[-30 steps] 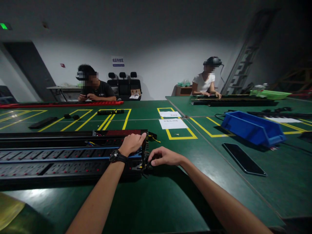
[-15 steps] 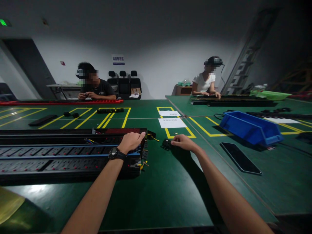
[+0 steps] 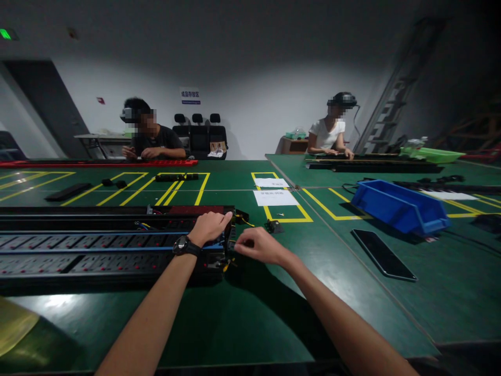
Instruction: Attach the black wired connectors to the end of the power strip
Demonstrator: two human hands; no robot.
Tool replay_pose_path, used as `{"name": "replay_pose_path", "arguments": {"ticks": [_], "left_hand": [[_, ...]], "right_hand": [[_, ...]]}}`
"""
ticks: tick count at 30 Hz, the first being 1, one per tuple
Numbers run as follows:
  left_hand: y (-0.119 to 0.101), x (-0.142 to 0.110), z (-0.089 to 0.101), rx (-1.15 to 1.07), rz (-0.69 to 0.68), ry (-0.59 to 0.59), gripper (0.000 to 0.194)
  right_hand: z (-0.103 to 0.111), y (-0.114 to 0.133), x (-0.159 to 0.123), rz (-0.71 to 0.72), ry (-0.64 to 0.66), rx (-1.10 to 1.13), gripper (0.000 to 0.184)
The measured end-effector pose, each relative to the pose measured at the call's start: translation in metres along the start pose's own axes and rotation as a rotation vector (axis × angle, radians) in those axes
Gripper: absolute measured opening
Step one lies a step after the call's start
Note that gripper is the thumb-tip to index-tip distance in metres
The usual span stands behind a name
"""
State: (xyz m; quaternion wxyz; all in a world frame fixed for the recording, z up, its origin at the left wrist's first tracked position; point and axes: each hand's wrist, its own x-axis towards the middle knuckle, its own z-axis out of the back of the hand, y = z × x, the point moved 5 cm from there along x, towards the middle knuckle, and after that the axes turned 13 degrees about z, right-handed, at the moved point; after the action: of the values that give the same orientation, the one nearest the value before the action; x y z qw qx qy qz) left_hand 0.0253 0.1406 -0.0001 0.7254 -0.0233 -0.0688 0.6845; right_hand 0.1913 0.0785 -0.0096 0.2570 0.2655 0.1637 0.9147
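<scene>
A long black housing [image 3: 117, 269] lies on the green table, with grey slotted strips, red dots and blue edging along it. My left hand [image 3: 211, 228], a watch on its wrist, is closed over the housing's right end; its fingertips are partly hidden. My right hand [image 3: 256, 244] is beside that same end, thumb and fingers pinched together. Whatever they hold, if anything, is too small to make out. Yellow wire ends [image 3: 228, 263] stick out just below. Behind my right hand a small black bracket-like part [image 3: 274, 226] rests on the table, apart from the fingers.
A blue bin [image 3: 399, 209] and a dark tablet [image 3: 383, 254] are to the right. White paper sheets [image 3: 275, 197] lie beyond my hands among yellow tape lines. Two people [image 3: 156, 141] work at the far side. A yellowish object [image 3: 15, 326] is at the near left.
My right hand has let go of the small black part and moved left to the housing's end. My left hand has stayed in place. The far-left person's hands have moved apart.
</scene>
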Motion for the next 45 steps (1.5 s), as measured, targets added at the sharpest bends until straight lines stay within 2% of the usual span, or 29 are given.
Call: {"name": "replay_pose_path", "arguments": {"ticks": [2,4,12,17,27,31,36,45], "left_hand": [[0.001,0.0,0.0,0.003,-0.005,-0.008,0.086],[0.001,0.0,-0.001,0.01,-0.01,-0.014,0.086],[0.0,-0.001,-0.003,0.021,-0.016,-0.018,0.086],[0.001,-0.002,-0.005,0.023,-0.018,-0.034,0.086],[-0.001,-0.004,0.0,0.019,-0.009,-0.028,0.085],[-0.002,-0.005,0.001,0.015,0.003,-0.022,0.085],[-0.002,-0.004,0.0,0.02,-0.002,-0.034,0.085],[0.0,-0.006,-0.001,0.038,0.004,-0.023,0.084]], "right_hand": [[-0.014,0.02,0.006,0.121,0.048,0.098,0.014],[-0.02,0.03,0.007,0.145,0.084,0.119,0.017],[-0.019,0.033,0.002,0.146,0.157,0.227,0.039],[-0.018,0.036,-0.001,0.127,0.249,0.281,0.048],[-0.02,0.034,0.0,0.109,0.153,0.228,0.029],[-0.026,0.034,0.0,0.107,0.159,0.219,0.024],[-0.029,0.034,0.001,0.094,0.153,0.233,0.024],[-0.04,0.042,0.002,0.078,0.002,0.255,0.027]]}}
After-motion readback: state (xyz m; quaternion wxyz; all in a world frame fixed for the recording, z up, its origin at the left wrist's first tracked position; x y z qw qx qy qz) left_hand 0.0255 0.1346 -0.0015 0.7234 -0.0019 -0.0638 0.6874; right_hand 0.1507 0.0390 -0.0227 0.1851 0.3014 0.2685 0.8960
